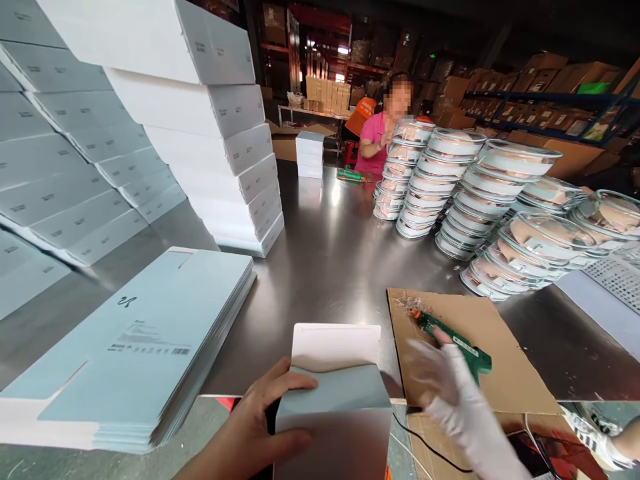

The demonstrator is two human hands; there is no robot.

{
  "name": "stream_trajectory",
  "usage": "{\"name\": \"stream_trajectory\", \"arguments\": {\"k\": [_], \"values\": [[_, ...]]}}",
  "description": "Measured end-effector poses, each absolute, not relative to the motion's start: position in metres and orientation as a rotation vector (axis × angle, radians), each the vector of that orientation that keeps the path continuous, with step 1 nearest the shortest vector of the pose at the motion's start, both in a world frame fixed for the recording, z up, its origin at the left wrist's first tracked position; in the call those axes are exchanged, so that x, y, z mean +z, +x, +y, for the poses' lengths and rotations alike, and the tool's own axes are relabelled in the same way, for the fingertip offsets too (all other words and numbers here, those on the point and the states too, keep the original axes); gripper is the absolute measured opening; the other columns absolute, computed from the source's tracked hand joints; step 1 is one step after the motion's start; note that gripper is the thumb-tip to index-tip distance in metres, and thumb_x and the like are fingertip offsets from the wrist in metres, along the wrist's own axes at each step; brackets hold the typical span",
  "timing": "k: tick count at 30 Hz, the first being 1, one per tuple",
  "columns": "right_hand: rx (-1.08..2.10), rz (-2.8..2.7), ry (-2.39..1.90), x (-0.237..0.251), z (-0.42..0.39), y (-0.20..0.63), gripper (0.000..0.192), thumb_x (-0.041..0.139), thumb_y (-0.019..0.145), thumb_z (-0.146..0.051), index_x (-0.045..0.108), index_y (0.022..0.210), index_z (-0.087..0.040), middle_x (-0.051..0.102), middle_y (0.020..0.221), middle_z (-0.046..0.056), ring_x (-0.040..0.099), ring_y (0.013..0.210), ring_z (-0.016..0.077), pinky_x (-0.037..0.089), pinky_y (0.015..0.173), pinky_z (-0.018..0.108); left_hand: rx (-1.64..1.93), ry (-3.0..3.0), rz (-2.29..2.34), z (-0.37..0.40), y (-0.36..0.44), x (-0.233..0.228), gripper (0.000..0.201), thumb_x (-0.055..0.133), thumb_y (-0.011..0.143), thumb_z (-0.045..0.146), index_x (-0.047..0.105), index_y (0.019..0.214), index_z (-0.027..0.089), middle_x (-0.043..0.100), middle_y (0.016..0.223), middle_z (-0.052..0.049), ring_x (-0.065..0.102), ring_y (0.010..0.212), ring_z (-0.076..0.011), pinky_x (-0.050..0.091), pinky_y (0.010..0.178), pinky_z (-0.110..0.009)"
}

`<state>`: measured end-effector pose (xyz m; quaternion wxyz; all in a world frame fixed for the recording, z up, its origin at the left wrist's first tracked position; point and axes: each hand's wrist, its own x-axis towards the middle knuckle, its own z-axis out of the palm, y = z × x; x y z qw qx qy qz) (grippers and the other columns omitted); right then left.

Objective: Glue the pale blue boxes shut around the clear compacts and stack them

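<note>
My left hand point(280, 407) grips a light blue carton point(340, 393) at the table's near edge, thumb on its front side and fingers over the top edge. A white flap point(335, 343) stands up at the carton's far end. In a white glove with bare fingertips, my right hand point(445, 373) is blurred by motion. Its fingers look spread beside a green glue gun point(460, 343), with one fingertip over the gun's body. Whether that fingertip touches the gun is unclear. The gun lies on a brown cardboard sheet point(505, 360), its orange nozzle by some stringy glue scraps.
Flat blue cartons point(150, 333) lie stacked at left, near a tall stack of boxes point(245, 150). Several stacks of round clear-lidded containers point(470, 193) stand at right. Across the metal table point(320, 267) sits a person in pink point(373, 137), near another green glue gun point(351, 175).
</note>
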<state>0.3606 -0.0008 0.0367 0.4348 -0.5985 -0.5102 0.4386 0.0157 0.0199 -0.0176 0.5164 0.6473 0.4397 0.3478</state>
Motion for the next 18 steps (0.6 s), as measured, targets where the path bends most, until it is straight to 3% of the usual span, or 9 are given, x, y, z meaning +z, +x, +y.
{"name": "stream_trajectory", "arguments": {"k": [1,2,4,7,10,14,18], "values": [[1.264,-1.358,-1.318,0.032,0.002,0.339,0.113,0.083,0.071,-0.068,0.021,0.162,-0.042,0.056,0.154,0.012,0.067,0.124,0.0302,0.058,0.099,0.044,0.865,1.545,1.028,0.019,0.017,-0.021,0.051,0.08,0.069,0.018,0.074,0.115,0.038,0.066,0.118,-0.001,0.067,0.096,-0.0249,0.054,0.086,-0.031],[1.367,-1.441,-1.179,0.027,0.004,0.32,0.118,0.078,0.075,-0.07,0.006,0.163,-0.044,0.049,0.159,0.011,0.064,0.129,0.0297,0.057,0.101,0.045,0.914,1.517,1.007,0.017,0.02,-0.024,0.048,0.083,0.071,0.022,0.074,0.115,0.038,0.064,0.123,-0.002,0.067,0.1,-0.0262,0.054,0.085,-0.031],[1.381,-1.557,-1.024,0.012,0.007,0.296,0.109,0.07,0.084,-0.069,-0.001,0.163,-0.045,0.051,0.155,0.011,0.064,0.129,0.0291,0.056,0.101,0.044,1.075,1.391,0.974,0.011,0.027,-0.031,0.039,0.087,0.073,0.033,0.072,0.11,0.037,0.059,0.135,-0.002,0.065,0.112,-0.0292,0.055,0.085,-0.03],[1.122,-1.729,-1.027,-0.006,0.004,0.289,0.084,0.063,0.096,-0.05,0.012,0.163,-0.042,0.061,0.142,0.011,0.067,0.122,0.0279,0.058,0.099,0.04,1.349,1.14,0.917,0.001,0.038,-0.037,0.039,0.087,0.079,0.043,0.062,0.11,0.04,0.055,0.138,0.001,0.063,0.122,-0.0285,0.053,0.092,-0.031],[0.968,-1.915,-1.012,-0.005,0.001,0.297,0.074,0.069,0.09,-0.025,0.038,0.155,-0.041,0.057,0.146,0.008,0.061,0.131,0.0281,0.053,0.107,0.038,1.378,1.201,0.868,0.0,0.039,-0.031,0.043,0.078,0.089,0.043,0.054,0.125,0.047,0.058,0.125,0.001,0.063,0.116,-0.0239,0.052,0.095,-0.033],[0.87,-2.112,-0.854,0.01,0.008,0.302,0.073,0.072,0.084,-0.011,0.049,0.145,-0.044,0.054,0.145,0.002,0.059,0.131,0.019,0.05,0.108,0.027,1.078,1.543,0.802,0.009,0.025,-0.015,0.022,0.068,0.097,0.044,0.07,0.119,0.04,0.05,0.119,-0.004,0.054,0.123,-0.0283,0.048,0.102,-0.039],[0.892,-2.108,-0.843,0.016,0.015,0.303,0.067,0.074,0.086,-0.013,0.053,0.142,-0.045,0.057,0.142,0.001,0.061,0.128,0.0169,0.05,0.107,0.026,0.852,1.595,0.79,0.016,0.014,-0.008,0.02,0.063,0.099,0.045,0.072,0.112,0.033,0.049,0.121,-0.007,0.056,0.113,-0.0263,0.05,0.1,-0.04]]}}
